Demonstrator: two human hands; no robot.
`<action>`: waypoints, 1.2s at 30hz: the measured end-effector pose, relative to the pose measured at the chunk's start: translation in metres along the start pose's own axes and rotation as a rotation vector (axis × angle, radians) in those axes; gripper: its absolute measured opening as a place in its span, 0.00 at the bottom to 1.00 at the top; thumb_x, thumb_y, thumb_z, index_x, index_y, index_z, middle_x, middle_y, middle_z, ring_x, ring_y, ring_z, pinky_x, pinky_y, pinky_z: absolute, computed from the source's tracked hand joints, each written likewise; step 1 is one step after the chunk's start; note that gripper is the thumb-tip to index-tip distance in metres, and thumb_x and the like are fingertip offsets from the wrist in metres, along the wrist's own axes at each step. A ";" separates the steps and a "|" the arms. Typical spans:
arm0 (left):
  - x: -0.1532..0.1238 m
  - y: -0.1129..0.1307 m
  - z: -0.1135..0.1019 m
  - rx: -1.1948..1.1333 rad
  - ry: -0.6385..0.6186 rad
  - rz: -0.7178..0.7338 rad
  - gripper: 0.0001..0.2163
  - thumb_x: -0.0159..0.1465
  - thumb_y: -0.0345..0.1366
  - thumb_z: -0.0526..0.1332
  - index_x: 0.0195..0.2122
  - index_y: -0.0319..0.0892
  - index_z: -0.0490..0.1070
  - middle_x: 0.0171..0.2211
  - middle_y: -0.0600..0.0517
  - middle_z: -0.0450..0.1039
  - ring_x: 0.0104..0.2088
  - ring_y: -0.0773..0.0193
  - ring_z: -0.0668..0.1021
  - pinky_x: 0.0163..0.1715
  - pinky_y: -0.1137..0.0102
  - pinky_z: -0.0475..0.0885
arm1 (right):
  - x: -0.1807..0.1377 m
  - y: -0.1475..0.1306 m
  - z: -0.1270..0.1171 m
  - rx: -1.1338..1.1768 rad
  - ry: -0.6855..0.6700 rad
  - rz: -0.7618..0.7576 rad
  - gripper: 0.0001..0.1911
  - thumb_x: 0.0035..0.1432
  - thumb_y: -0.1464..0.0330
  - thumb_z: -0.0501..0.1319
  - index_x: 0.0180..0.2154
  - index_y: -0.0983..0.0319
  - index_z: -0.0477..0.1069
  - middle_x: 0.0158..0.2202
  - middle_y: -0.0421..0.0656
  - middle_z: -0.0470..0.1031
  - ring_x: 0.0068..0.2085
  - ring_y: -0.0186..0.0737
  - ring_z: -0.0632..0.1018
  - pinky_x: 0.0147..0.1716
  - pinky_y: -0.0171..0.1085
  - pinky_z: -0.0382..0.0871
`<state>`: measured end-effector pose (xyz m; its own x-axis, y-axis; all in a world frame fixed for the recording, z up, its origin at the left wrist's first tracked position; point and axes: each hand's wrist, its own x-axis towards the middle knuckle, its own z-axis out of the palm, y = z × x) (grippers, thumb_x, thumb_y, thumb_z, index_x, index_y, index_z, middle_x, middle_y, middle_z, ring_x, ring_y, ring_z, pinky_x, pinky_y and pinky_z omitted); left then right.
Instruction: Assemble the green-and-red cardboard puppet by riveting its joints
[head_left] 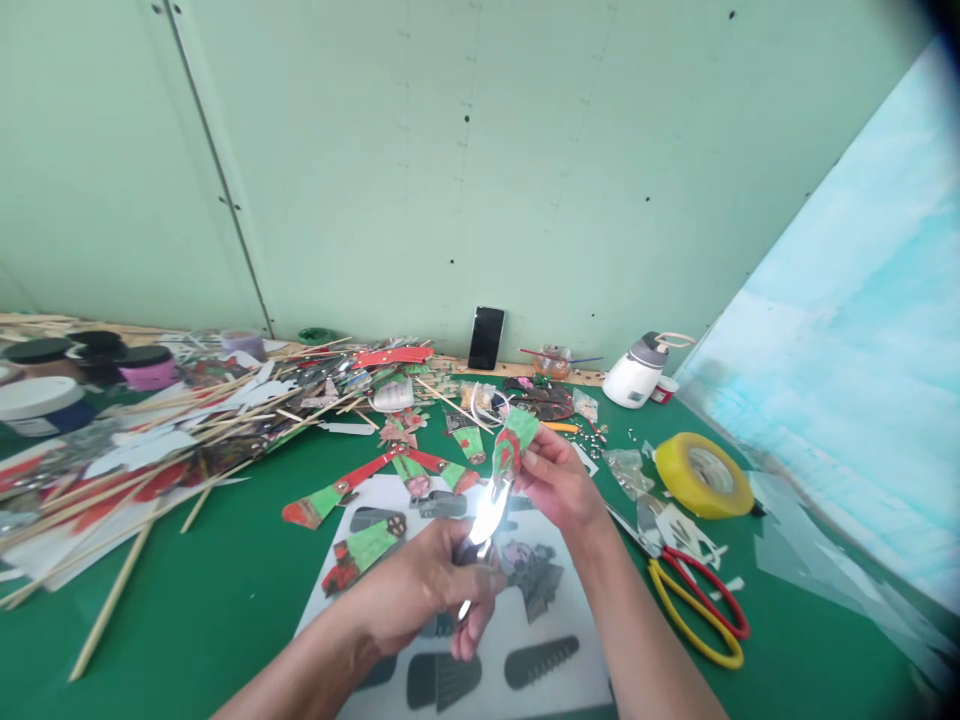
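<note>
My left hand (439, 580) is closed around a shiny metal plier-like tool (489, 515), whose jaw end catches a bright glare. In my right hand (559, 475), between thumb and fingers, is a green cut-out piece with red painting (514, 440). The lower end of that piece meets the tool's tip; glare hides whether it sits between the jaws. Beneath both hands lies a white printed sheet (551, 690) with dark shapes. On its left part rests another green and red cut-out (365, 550). Jointed red and green cut-out strips (367, 470) lie just beyond the sheet.
Scissors with red and yellow handles (697, 600) and a yellow tape roll (703, 475) lie at right. Wooden sticks (120, 590) and paper scraps crowd the left, beside paint jars (146, 368). A phone (487, 338) leans on the wall; a white bottle (634, 375) stands near it.
</note>
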<state>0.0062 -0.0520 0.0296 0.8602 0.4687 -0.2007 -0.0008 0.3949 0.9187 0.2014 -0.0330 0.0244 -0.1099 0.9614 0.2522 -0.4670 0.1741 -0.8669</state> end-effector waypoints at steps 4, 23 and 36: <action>0.000 0.000 0.000 0.010 0.021 0.018 0.05 0.57 0.31 0.59 0.24 0.40 0.65 0.13 0.56 0.68 0.12 0.72 0.66 0.15 0.75 0.60 | 0.000 -0.001 0.001 -0.001 0.008 -0.004 0.13 0.51 0.65 0.68 0.39 0.62 0.73 0.28 0.41 0.74 0.26 0.34 0.72 0.26 0.35 0.66; 0.002 -0.004 0.003 -0.013 0.167 -0.026 0.08 0.51 0.31 0.59 0.21 0.43 0.58 0.10 0.60 0.59 0.11 0.76 0.56 0.13 0.75 0.50 | 0.002 -0.003 0.005 0.017 -0.009 -0.011 0.10 0.52 0.66 0.68 0.37 0.62 0.72 0.28 0.41 0.74 0.24 0.33 0.72 0.26 0.34 0.66; 0.005 -0.003 0.000 -0.060 0.159 -0.043 0.15 0.54 0.37 0.65 0.19 0.42 0.58 0.08 0.61 0.57 0.09 0.77 0.55 0.11 0.76 0.49 | 0.000 -0.010 0.013 -0.049 0.010 -0.072 0.07 0.53 0.68 0.66 0.35 0.63 0.73 0.28 0.41 0.75 0.26 0.33 0.74 0.27 0.34 0.68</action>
<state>0.0102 -0.0511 0.0260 0.7685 0.5675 -0.2955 -0.0001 0.4620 0.8869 0.1946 -0.0373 0.0389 -0.0686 0.9480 0.3107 -0.4297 0.2530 -0.8668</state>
